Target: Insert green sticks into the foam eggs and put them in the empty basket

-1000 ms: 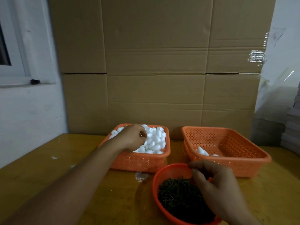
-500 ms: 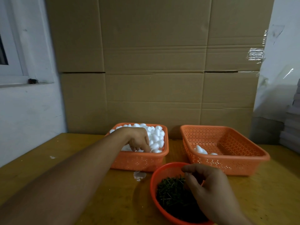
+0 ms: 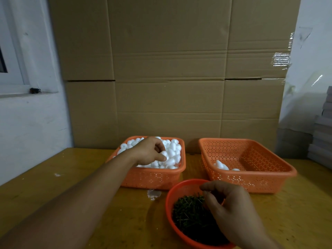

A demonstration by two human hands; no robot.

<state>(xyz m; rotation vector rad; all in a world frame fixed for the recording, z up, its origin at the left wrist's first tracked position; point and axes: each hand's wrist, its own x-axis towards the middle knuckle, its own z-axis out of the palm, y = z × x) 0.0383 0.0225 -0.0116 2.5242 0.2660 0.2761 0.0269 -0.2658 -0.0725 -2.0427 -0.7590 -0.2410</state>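
An orange basket [image 3: 152, 177] at centre left is heaped with white foam eggs [image 3: 173, 147]. My left hand [image 3: 148, 151] reaches into it, thumb and fingers pinching one foam egg [image 3: 164, 155]. A round orange bowl [image 3: 168, 200] near the table's front edge holds a pile of green sticks [image 3: 190, 212]. Over the bowl's right side, my right hand [image 3: 231, 211] has its fingers curled, and the fingertips pinch at the sticks. The second orange basket [image 3: 251, 179] on the right holds a few foam eggs [image 3: 221, 165] in its near left corner.
The baskets stand on a yellow wooden table [image 3: 62, 186] with a small white scrap [image 3: 153, 194] in front of the left basket. A wall of cardboard boxes [image 3: 170, 87] rises right behind them. Grey stacked items [image 3: 323, 137] sit at the far right.
My left hand has dug among the eggs and now pinches one at its fingertips. My right hand stays over the bowl, its fingers closing on the sticks.
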